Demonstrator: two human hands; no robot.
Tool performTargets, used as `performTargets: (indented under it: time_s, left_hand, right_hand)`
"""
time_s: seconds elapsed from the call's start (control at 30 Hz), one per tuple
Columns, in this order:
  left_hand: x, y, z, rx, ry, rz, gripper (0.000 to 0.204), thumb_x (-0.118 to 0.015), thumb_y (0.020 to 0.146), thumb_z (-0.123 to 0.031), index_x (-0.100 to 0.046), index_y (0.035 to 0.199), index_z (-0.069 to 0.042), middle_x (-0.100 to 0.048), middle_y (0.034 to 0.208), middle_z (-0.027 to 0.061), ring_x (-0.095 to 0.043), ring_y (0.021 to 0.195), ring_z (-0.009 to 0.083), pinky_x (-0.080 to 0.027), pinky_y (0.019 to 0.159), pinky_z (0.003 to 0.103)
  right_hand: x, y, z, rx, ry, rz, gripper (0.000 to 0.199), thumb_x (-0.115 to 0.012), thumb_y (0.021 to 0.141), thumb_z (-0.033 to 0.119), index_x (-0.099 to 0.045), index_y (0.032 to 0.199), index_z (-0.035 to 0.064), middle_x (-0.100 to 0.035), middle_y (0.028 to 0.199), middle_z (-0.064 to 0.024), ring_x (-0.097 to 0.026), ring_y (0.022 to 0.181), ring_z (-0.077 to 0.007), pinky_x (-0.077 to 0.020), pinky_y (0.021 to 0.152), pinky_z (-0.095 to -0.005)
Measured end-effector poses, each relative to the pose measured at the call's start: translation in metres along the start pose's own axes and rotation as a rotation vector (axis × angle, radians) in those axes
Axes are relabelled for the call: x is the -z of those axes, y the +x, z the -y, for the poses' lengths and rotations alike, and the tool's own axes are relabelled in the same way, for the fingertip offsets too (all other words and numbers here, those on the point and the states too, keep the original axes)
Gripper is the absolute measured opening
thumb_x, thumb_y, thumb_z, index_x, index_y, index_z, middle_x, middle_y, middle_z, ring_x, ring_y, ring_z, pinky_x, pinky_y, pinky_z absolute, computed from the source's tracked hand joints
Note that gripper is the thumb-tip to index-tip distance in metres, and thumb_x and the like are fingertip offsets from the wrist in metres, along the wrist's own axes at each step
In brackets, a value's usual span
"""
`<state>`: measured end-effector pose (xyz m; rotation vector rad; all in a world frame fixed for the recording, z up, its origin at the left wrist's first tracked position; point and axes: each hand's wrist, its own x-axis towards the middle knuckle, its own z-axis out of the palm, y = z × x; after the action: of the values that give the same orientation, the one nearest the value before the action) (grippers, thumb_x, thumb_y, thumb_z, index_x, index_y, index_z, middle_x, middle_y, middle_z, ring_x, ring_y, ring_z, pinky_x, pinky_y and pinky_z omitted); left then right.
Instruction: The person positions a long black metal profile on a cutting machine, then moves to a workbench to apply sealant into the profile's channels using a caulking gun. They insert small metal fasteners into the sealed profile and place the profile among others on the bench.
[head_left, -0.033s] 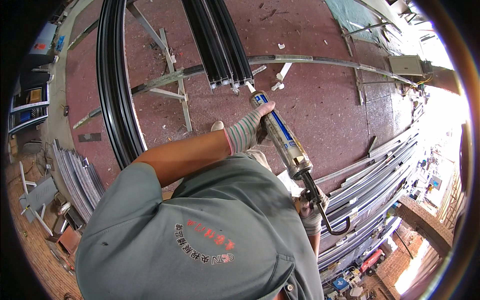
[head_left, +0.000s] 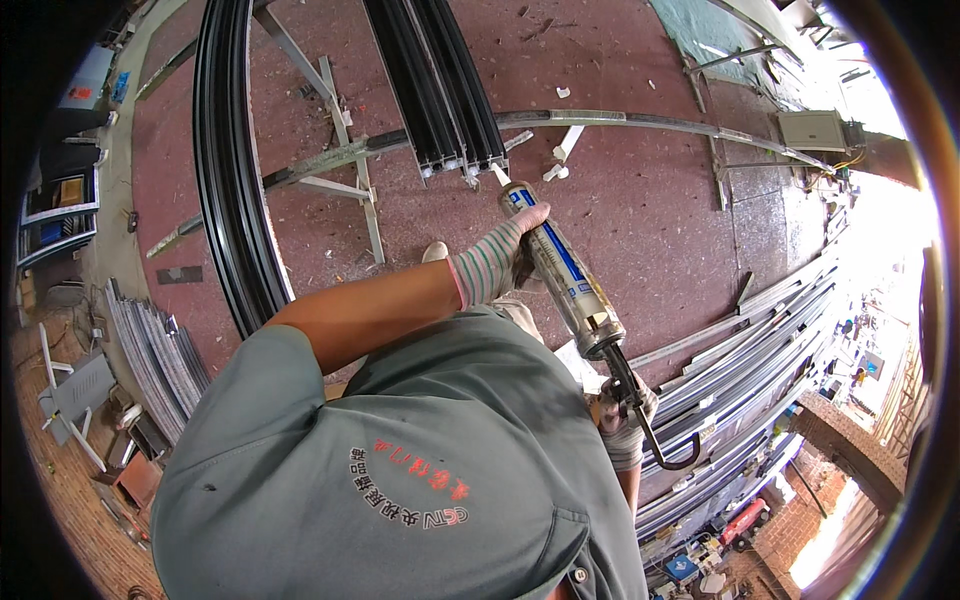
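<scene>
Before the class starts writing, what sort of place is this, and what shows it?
Probably a fabrication workshop: long black profiles rest on a metal support rail, grey bars lie stacked to the right, and a caulking gun points at the profiles' ends.

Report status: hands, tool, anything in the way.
Left hand around sealant gun; right hand gripping its rear. White nozzle at near ends of black profiles, contact unclear. Nothing seen blocking it.
</scene>
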<state>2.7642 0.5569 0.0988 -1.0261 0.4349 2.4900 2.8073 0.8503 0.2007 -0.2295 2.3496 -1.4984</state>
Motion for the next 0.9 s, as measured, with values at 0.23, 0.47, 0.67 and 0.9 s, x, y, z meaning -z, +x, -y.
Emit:
performTargets:
  time_s: [0.23,0.47,0.67,0.9]
  left_hand:
    - [0.001,0.001,0.004,-0.097,0.137,-0.073,0.072,-0.071,0.084,-0.067,-0.058,0.115,-0.003,-0.069,0.097,0.0152,-0.074,0.082,0.0278,-0.063,0.075,0.050]
    - [-0.002,0.004,0.006,-0.061,0.132,-0.093,0.073,-0.069,0.084,-0.067,-0.057,0.117,-0.003,-0.070,0.100,0.0157,-0.074,0.087,0.0294,-0.061,0.083,0.054]
    - [-0.002,0.010,0.005,-0.050,0.092,-0.055,0.065,-0.073,0.086,-0.060,-0.058,0.110,-0.002,-0.067,0.093,0.0147,-0.072,0.085,0.0292,-0.062,0.076,0.055]
    - [-0.003,0.012,0.006,-0.043,0.160,-0.083,0.065,-0.070,0.087,-0.063,-0.059,0.110,-0.003,-0.067,0.093,0.0147,-0.073,0.081,0.0282,-0.062,0.078,0.055]
  right_hand:
    - [0.004,0.001,-0.009,0.098,-0.120,0.001,0.063,-0.083,0.078,0.058,-0.059,0.085,0.0006,-0.056,0.075,0.0012,-0.050,0.068,-0.0080,-0.0421,0.061,-0.0243]
    - [0.004,0.000,-0.008,0.082,-0.111,-0.001,0.054,-0.083,0.082,0.051,-0.060,0.083,0.0022,-0.059,0.074,0.0015,-0.053,0.068,-0.0064,-0.0431,0.060,-0.0238]
    - [0.006,-0.001,-0.012,0.066,-0.098,0.004,0.053,-0.084,0.082,0.049,-0.062,0.089,0.0015,-0.061,0.075,0.0018,-0.055,0.067,-0.0057,-0.0452,0.059,-0.0232]
    - [0.008,0.001,-0.002,0.091,-0.271,0.023,0.059,-0.072,0.090,0.050,-0.066,0.115,-0.0037,-0.067,0.092,-0.0046,-0.063,0.078,-0.0131,-0.0521,0.069,-0.0292]
